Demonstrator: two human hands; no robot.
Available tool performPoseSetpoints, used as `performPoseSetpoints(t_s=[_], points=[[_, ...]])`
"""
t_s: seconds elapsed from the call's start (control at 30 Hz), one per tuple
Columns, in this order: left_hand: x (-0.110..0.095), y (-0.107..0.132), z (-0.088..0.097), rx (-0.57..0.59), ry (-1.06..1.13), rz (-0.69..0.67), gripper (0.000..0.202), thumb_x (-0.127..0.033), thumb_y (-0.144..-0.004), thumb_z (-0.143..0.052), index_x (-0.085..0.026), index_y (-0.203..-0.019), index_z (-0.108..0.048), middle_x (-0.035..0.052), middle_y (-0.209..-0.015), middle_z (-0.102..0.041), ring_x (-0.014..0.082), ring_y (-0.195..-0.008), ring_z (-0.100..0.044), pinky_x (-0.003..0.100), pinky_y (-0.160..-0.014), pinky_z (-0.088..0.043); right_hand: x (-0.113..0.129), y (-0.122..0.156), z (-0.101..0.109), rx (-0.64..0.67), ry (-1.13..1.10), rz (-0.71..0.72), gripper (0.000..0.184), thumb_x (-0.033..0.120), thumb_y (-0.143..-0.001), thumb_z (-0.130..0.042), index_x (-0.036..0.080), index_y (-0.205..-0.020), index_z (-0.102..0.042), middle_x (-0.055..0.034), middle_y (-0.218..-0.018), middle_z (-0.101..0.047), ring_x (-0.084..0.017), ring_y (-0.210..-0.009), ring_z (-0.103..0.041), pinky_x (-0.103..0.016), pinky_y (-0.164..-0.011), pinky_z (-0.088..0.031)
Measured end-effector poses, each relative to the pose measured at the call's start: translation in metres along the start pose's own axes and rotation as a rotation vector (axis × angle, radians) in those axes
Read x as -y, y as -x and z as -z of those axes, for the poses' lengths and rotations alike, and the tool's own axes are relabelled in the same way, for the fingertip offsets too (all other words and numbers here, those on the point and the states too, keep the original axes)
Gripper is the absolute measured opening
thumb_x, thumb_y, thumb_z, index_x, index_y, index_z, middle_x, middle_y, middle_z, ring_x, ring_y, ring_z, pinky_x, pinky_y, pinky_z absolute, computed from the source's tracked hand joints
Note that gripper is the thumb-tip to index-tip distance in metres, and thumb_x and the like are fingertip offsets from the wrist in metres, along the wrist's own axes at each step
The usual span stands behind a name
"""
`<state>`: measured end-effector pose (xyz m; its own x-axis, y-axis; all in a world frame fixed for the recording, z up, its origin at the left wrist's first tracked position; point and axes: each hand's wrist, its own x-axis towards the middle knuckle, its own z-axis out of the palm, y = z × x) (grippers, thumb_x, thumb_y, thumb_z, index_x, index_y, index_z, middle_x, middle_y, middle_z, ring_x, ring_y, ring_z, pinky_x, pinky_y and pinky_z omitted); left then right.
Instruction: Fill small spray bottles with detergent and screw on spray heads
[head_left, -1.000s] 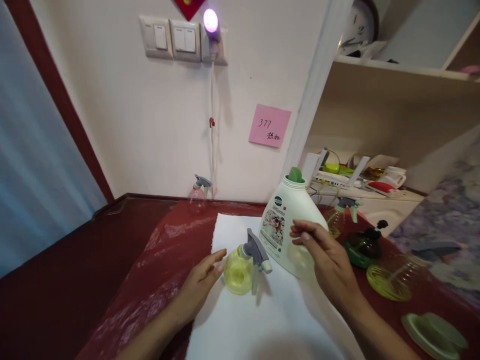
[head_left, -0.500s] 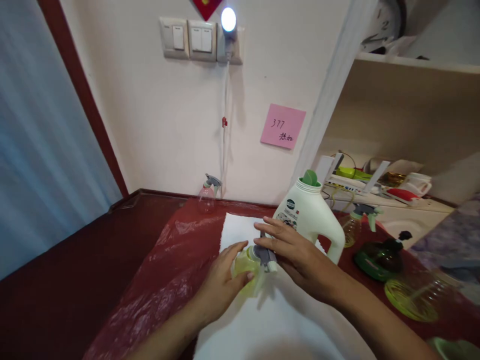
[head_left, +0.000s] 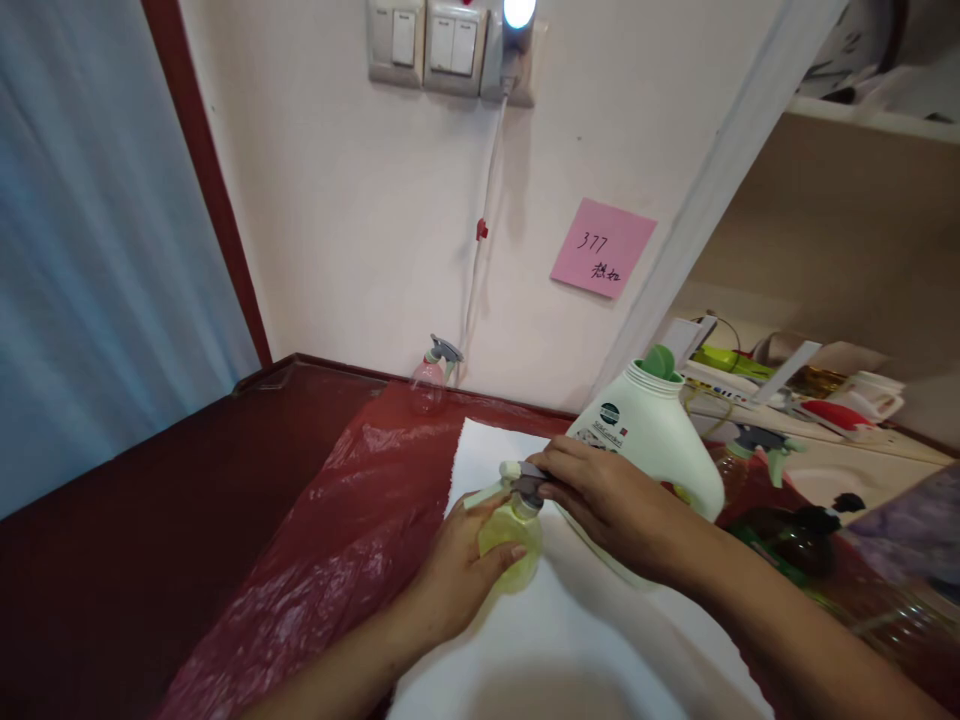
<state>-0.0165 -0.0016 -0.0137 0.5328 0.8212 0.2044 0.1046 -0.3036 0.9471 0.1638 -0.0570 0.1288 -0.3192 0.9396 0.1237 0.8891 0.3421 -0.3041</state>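
A small spray bottle [head_left: 517, 560] with yellow liquid stands over the white cloth or paper [head_left: 577, 650]. My left hand [head_left: 465, 560] is wrapped round its body, thumb across the front. At the top, my right hand [head_left: 592, 485] grips the back of the grey spray head [head_left: 531, 482], fingers together. The nozzle points to the left and the pale trigger lies near my left fingers. Just behind my right hand is a large pale green jug [head_left: 652, 440] with a green scoop-like piece in its open mouth. My right hand hides part of its label.
A pink-tinted spray bottle [head_left: 431, 385] stands by the wall on red plastic sheeting [head_left: 322, 560]. To the right are another spray bottle [head_left: 742, 455], a dark green bottle [head_left: 787, 540] and a cluttered shelf [head_left: 922, 450]. A cable [head_left: 487, 190] hangs from the socket.
The spray head has turned from pointing toward the right and front to pointing left. My right fingers have closed from a spread pose onto it. The view has shifted left.
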Motion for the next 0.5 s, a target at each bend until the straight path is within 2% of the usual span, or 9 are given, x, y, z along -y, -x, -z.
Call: performPoseSetpoints(t_s=[0.1,0.27,0.5], points=[[0.0046,0.0021,-0.0027,-0.031,0.002,0.029,0.052,-0.030,-0.079,-0.073,-0.024,-0.130,-0.065,0.0119,-0.139,-0.060,0.0321,-0.133,-0.049,0.050,-0.118,-0.030,0.0006,-0.0007,-0.0019,0.007,0.029,-0.037,0.020,0.017,-0.101,-0.045,0.020,-0.101,-0.065,-0.0038,-0.094,-0.060,-0.018,-0.084,-0.059,-0.033,-0.075,-0.046],[0.0057,0.0028,-0.0038,-0.022,0.019,0.001,0.052,-0.030,-0.079,-0.073,-0.025,-0.130,-0.064,0.0108,-0.136,-0.061,0.0308,-0.133,-0.050,0.050,-0.117,-0.032,0.0016,0.0012,-0.0039,0.016,0.058,-0.090,0.021,0.017,-0.100,-0.046,0.021,-0.103,-0.066,-0.0031,-0.095,-0.061,-0.019,-0.085,-0.060,-0.033,-0.075,-0.044],[0.0078,0.0022,-0.0049,-0.028,0.019,-0.004,0.053,-0.031,-0.080,-0.073,-0.022,-0.131,-0.063,0.0132,-0.136,-0.060,0.0324,-0.131,-0.050,0.052,-0.116,-0.033,0.0084,-0.0043,-0.0045,0.058,0.093,-0.155,0.018,0.016,-0.098,-0.048,0.018,-0.092,-0.065,-0.0033,-0.091,-0.061,-0.018,-0.081,-0.059,-0.032,-0.073,-0.041]])
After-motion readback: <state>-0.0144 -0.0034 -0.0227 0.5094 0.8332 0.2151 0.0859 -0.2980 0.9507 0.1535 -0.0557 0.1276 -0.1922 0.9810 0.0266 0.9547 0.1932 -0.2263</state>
